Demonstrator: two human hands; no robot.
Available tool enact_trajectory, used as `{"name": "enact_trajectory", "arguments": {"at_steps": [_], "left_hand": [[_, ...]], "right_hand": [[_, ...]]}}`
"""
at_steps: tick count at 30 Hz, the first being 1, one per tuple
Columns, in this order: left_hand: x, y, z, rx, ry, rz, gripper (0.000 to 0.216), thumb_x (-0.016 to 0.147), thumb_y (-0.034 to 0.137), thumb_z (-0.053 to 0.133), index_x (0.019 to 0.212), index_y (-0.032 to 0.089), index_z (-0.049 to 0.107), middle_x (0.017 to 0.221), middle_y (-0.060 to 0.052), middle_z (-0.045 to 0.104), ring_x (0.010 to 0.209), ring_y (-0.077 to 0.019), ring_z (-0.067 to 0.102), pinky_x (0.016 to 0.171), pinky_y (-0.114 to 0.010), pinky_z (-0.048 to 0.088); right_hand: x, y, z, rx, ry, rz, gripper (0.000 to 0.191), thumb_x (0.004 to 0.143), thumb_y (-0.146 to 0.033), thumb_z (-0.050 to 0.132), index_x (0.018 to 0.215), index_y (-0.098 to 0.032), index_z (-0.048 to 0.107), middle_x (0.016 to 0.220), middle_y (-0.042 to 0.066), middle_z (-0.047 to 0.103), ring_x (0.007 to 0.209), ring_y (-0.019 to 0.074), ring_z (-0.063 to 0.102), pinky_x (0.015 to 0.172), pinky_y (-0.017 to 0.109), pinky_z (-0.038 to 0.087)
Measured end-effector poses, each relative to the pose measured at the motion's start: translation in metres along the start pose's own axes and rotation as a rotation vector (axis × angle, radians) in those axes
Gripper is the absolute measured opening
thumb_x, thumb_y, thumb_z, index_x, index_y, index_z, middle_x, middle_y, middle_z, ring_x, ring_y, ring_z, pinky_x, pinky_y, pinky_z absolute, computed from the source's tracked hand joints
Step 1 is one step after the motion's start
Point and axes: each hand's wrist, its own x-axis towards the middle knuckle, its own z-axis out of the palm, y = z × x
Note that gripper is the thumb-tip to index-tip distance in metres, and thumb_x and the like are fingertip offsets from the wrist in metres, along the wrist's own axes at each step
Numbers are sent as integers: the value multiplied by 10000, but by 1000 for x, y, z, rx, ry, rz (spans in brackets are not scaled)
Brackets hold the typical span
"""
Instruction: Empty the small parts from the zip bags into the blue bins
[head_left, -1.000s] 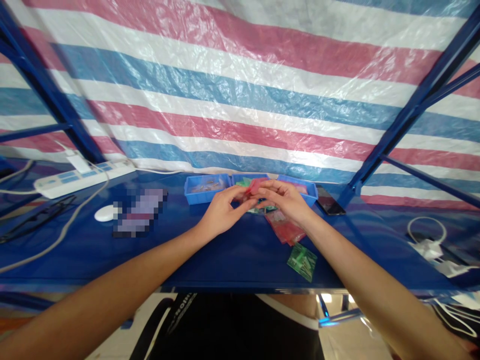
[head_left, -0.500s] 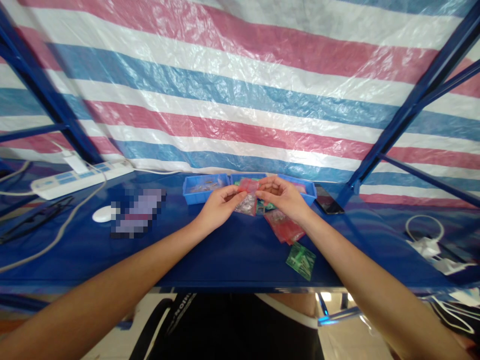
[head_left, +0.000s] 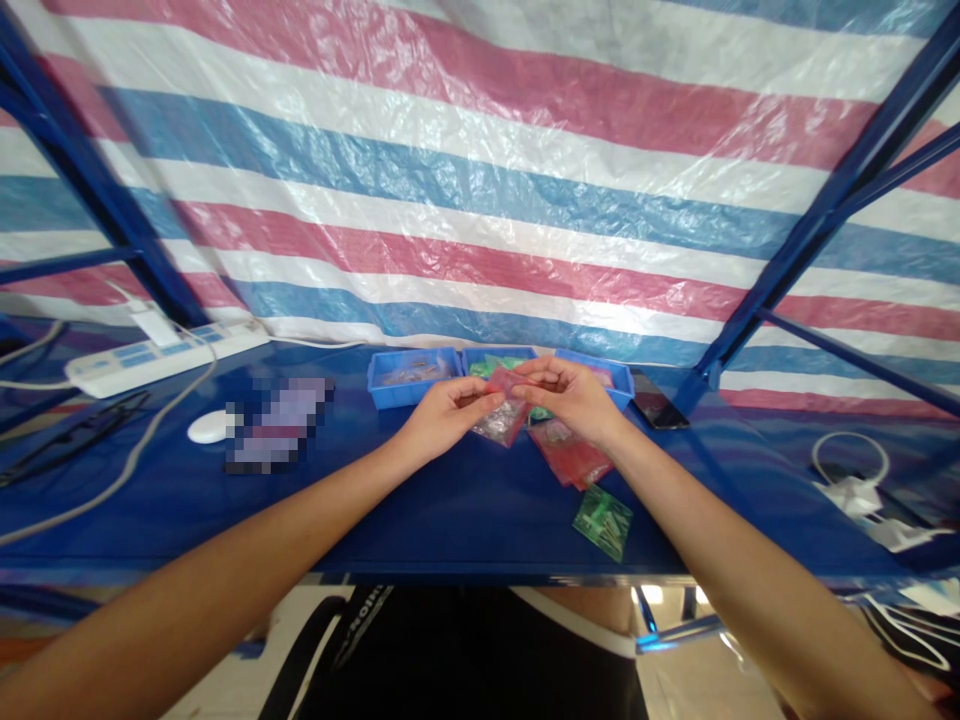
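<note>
Bag (head_left: pixel 501 424) tips lower than half-second ago! Left fingers (head_left: pixel 482 406), right fingers (head_left: pixel 537 395) pinched on upper part; looks like mouth-working, next move wants steady pressure.

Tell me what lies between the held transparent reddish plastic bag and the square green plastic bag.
At least one red plastic bag lies between the held bag and the green bag, in the head view.

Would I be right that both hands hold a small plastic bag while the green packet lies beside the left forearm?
Not quite: the head view shows the green packet beside the right forearm; left hand and right hand do hold the bag.
</note>
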Motion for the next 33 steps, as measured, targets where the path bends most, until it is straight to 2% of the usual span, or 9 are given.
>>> {"name": "enact_trajectory", "arguments": {"at_steps": [4, 8, 13, 16, 24, 27, 30, 33], "left_hand": [[0, 3, 1, 27, 4, 0, 441, 864, 553, 839, 1031, 148, 794, 959, -50, 793, 804, -169, 681, 768, -267, 504], [0, 5, 1, 43, 29, -1, 417, 862, 543, 840, 979, 145, 795, 898, -36, 777, 760, -155, 650, 733, -258, 491], [0, 3, 0, 16, 3, -5, 429, 862, 543, 841, 1038, 154, 798, 972, -50, 794, 816, -173, 680, 763, -265, 498], [-1, 3, 0, 22, -19, -5, 424, 873, 546, 831, 1024, 151, 796, 949, -47, 788, 805, -170, 676, 756, -262, 492], [-1, 6, 1, 10, 14, -21, 460, 864, 583, 828, 1036, 157, 808, 961, -44, 801, 809, -175, 682, 766, -270, 507], [0, 5, 0, -13, 34, -21, 467, 855, 578, 841, 1057, 158, 813, 1013, -59, 815, 855, -190, 707, 804, -283, 523], [1, 3, 2, -59, 14, -19, 456, 834, 539, 874, 1083, 164, 800, 1052, -66, 823, 905, -203, 734, 843, -296, 540], [2, 0, 2, -120, -33, -37, 432, 810, 494, 906, 1053, 163, 773, 1038, -68, 825, 910, -209, 755, 855, -310, 561]], "right_hand": [[0, 0, -1, 5, 8, -8, 422, 762, -434, 959, 1088, -247, 768, 958, 20, 827, 859, 193, 771, 825, 336, 599], [0, 0, 0, 25, 3, -19, 435, 756, -438, 960, 1098, -247, 769, 973, 22, 827, 901, 195, 776, 862, 338, 605], [-1, -2, 1, 1, -16, -16, 418, 787, -454, 939, 1105, -244, 768, 1020, 29, 824, 900, 189, 768, 848, 328, 604], [-2, -2, 1, -24, -50, -11, 391, 816, -458, 916, 1102, -233, 773, 1041, 37, 823, 897, 187, 764, 835, 320, 602], [-3, -4, 1, -1, -38, 28, 419, 791, -454, 933, 1105, -238, 759, 941, 6, 812, 800, 171, 743, 732, 291, 593], [-3, -4, 2, -2, -52, 65, 429, 749, -477, 951, 1037, -227, 754, 893, -4, 797, 743, 174, 729, 702, 307, 602], [-1, -2, 2, 15, 11, 55, 454, 703, -477, 976, 996, -231, 732, 842, -11, 783, 689, 175, 710, 660, 315, 592], [1, -2, 0, 8, 77, 33, 508, 694, -465, 986, 1072, -249, 724, 827, -12, 773, 673, 176, 692, 634, 313, 573]]}}
